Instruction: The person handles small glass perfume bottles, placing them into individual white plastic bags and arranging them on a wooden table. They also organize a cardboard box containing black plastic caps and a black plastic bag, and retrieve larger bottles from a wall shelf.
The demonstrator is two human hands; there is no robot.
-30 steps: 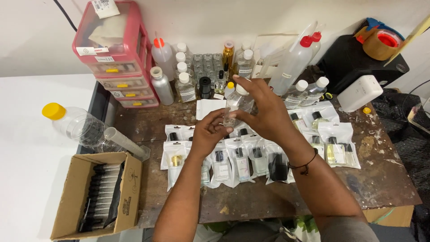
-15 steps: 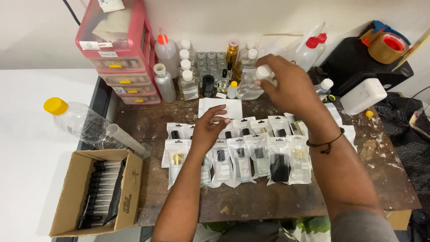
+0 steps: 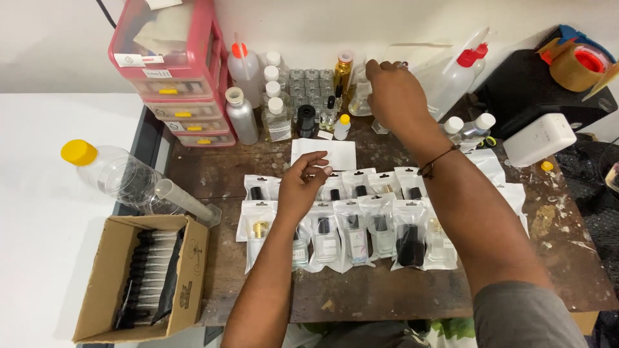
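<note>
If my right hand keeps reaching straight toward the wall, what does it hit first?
Most likely the clear glass bottle just past the right hand, in the bottle cluster by the wall; depth is hard to judge, and the fingers may already touch it.

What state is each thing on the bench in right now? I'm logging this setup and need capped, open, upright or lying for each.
right hand: reaching to the back row, fingers on a clear bottle there
left hand: curled, resting over the pouches
pouched bottles: lying flat in two rows
yellow-capped bottle: capped, on its side
cardboard box: open
tape roll: standing on edge
red drawer unit: drawers shut
</note>
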